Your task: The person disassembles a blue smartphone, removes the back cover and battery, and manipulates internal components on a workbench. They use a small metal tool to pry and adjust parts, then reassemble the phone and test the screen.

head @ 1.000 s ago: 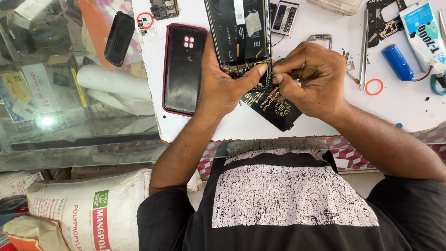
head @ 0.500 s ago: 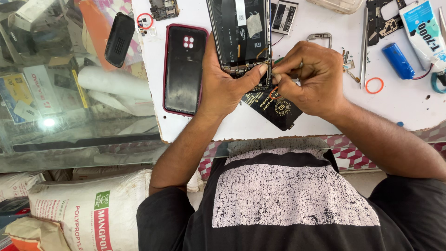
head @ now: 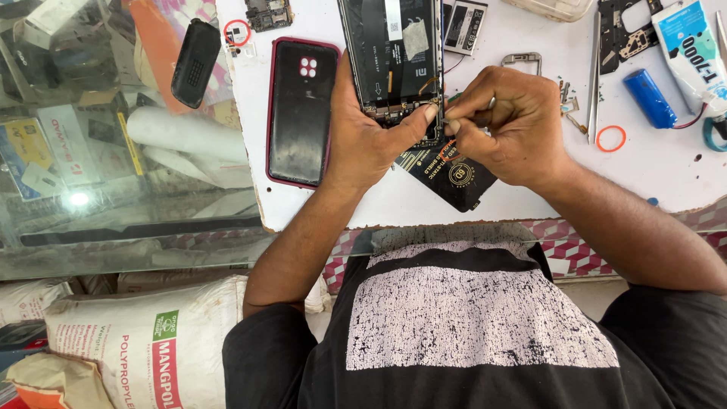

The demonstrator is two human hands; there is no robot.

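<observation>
White counter (head: 394,204): carries everything under and around my hands; a bare strip lies just below both wrists.

Opened phone (head: 394,53): back removed, dark internals showing, lying lengthwise above my hands. My left hand (head: 363,136) clasps its lower end, thumb pressed across the bottom edge.

Red-edged back cover (head: 301,110): black, camera cut-out near its top, flat just beside my left hand on the outer side, apart from the phone.

Black packet (head: 450,174): lies under my right hand (head: 503,125), partly covered by it and by the phone's lower end.

Right hand: fingers pinched narrow at the phone's lower corner, touching my left thumb tip. What they pinch is too small to tell.

Glue tube (head: 693,45): white and teal, well beyond my right hand.

Black oblong case (head: 195,51): well outside my left hand, off the counter's edge.

Blue cylindrical cell (head: 650,98): with red lead, outward from my right hand.

Tweezers (head: 594,76): between the right hand and the cell.

Orange ring (head: 610,138): near my right knuckles.
</observation>
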